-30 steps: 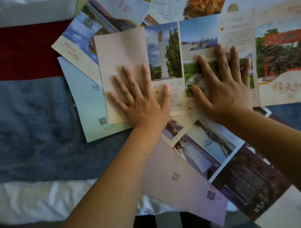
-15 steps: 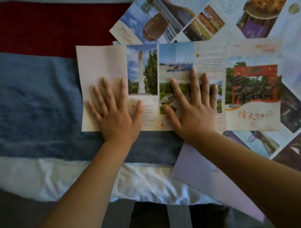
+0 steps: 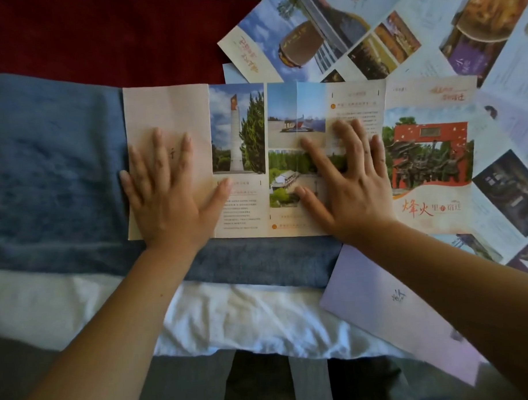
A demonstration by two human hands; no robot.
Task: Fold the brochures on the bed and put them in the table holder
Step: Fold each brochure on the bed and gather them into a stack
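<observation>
1. Unfolded brochure [image 3: 298,114] is lying flat across the blue stripe of the bed cover [image 3: 52,177], its panels facing up.
2. Left hand [image 3: 166,191] is pressing palm-down on the brochure's blank left panel, fingers spread, gripping nothing.
3. Right hand [image 3: 349,182] is pressing flat on the brochure's middle panels, fingers spread, also gripping nothing.
4. Other brochures [image 3: 326,36] are lying scattered above and right of the unfolded brochure; a lilac one [image 3: 380,309] is sitting below its right end.

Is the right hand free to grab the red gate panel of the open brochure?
Probably yes: the right hand lies flat right beside the red gate panel, and nothing covers that panel.
</observation>
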